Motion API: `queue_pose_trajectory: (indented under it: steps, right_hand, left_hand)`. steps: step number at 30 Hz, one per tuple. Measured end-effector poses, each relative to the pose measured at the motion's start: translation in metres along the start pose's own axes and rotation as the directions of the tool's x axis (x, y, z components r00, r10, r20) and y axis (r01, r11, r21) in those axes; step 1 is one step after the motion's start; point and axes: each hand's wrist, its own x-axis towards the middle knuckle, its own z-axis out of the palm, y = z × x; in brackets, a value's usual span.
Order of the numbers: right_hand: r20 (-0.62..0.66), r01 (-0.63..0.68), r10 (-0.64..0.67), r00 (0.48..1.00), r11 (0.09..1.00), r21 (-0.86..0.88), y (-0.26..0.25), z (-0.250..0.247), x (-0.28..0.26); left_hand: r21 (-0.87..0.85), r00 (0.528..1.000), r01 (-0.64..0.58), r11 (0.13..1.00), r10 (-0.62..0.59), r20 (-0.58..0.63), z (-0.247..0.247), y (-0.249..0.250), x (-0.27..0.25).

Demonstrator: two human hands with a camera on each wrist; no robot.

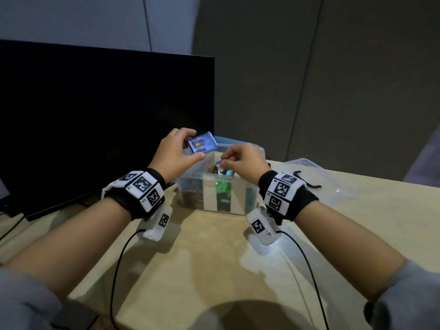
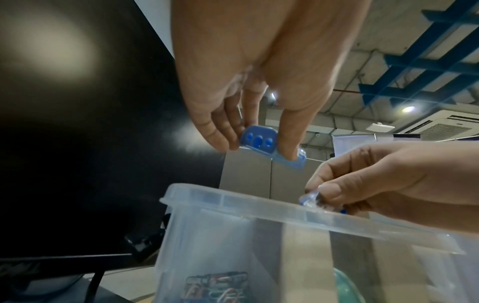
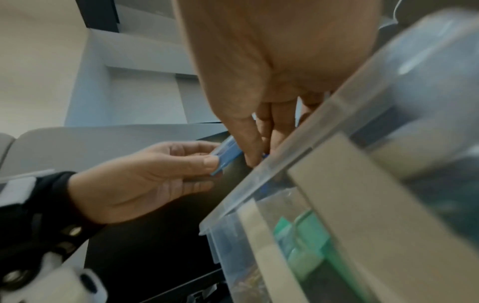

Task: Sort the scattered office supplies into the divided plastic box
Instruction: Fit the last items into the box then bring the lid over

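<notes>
Left hand (image 1: 175,154) pinches a small blue case (image 1: 202,145) between thumb and fingers (image 2: 220,133), held above the far left corner of the divided plastic box (image 1: 190,184). Right hand (image 1: 245,158) holds a small clear-and-blue item (image 2: 311,199) in curled fingers over the box's open top. Box stands on the bench (image 1: 214,258) toward its far edge, beside a black monitor (image 1: 95,115); its compartments hold paper clips (image 2: 217,287) and green items (image 1: 222,186).

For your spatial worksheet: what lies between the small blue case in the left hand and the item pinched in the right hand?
Nothing: between the blue case and the clear item the left wrist view shows only open air above the box rim.
</notes>
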Motion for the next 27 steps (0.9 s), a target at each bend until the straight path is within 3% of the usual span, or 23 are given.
queue_pose_trajectory:
  steps: [5,10,12,14,16,19,21,24,27]
  right_hand:
    - [0.029,-0.013,0.021,0.999,0.971,-0.238,0.002,0.023,0.011]
    - [0.089,0.005,0.023,0.996,0.953,-0.304,0.001,0.021,0.011]
    - [0.019,0.052,-0.049,0.999,0.952,-0.303,0.0,0.015,0.011]
    - [-0.132,0.065,-0.1,0.986,0.967,-0.247,-0.001,0.007,0.013]
    - [-0.147,0.028,-0.042,0.988,0.994,-0.102,-0.003,0.0,0.017]
    - [0.012,-0.09,0.09,0.996,0.993,0.074,-0.011,-0.007,0.021]
    - [0.047,-0.116,0.111,0.993,0.987,0.115,-0.01,-0.008,0.025]
    - [-0.085,-0.151,0.154,0.984,0.988,0.038,-0.006,-0.01,0.033]
    - [-0.162,-0.201,0.174,0.971,0.965,-0.169,-0.007,-0.011,0.036]
  left_hand:
    - [-0.002,0.999,-0.033,0.999,0.033,-0.001,0.002,-0.009,0.008]
    - [-0.013,0.999,-0.03,0.999,0.03,0.02,0.007,-0.012,0.007]
    - [-0.014,0.999,-0.025,1.0,0.025,0.035,0.01,-0.012,0.007]
    - [-0.007,0.998,-0.024,1.0,0.024,0.061,0.014,-0.011,0.007]
    - [0.007,0.996,-0.025,1.0,0.024,0.088,0.019,-0.009,0.007]
    - [0.013,0.995,-0.045,0.999,0.044,0.093,0.024,-0.006,0.009]
    - [0.01,0.994,-0.049,0.999,0.048,0.094,0.025,-0.003,0.011]
    - [0.104,0.996,-0.01,0.995,0.0,0.092,0.027,-0.004,0.015]
    - [0.195,0.987,0.124,0.973,-0.141,0.078,0.029,-0.014,0.02]
